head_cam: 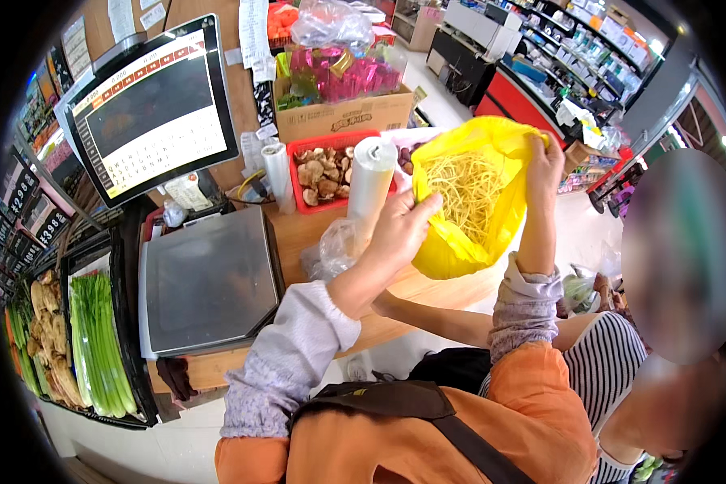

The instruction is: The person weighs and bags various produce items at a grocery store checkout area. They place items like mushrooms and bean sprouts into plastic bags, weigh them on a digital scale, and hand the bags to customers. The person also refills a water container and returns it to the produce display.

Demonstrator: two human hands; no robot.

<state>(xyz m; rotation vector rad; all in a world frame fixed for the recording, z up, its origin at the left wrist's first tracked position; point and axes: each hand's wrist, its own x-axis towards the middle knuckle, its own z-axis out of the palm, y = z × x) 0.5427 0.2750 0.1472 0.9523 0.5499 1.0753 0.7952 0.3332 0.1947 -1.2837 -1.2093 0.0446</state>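
Note:
Both my hands hold up a yellow bag (454,257) by its rim, its mouth spread wide. Inside lies a mass of thin, pale yellow strands (466,187), which look like noodles or shreds. My left hand (402,227) pinches the near left edge, with the thumb over the rim. At the far right edge, my right hand (544,160) has its fingers closed on the yellow material. Just behind my left hand stands an upright roll of clear plastic bags (370,178). The bag is held above the right end of the wooden counter (454,296).
A scale with a flat metal platter (212,284) and a touchscreen (151,109) are on the left. A red basket of mushrooms (323,172) sits behind the bag roll, before a cardboard box (345,112). Celery (100,345) fills a crate at left. A person in stripes (605,357) stands close right.

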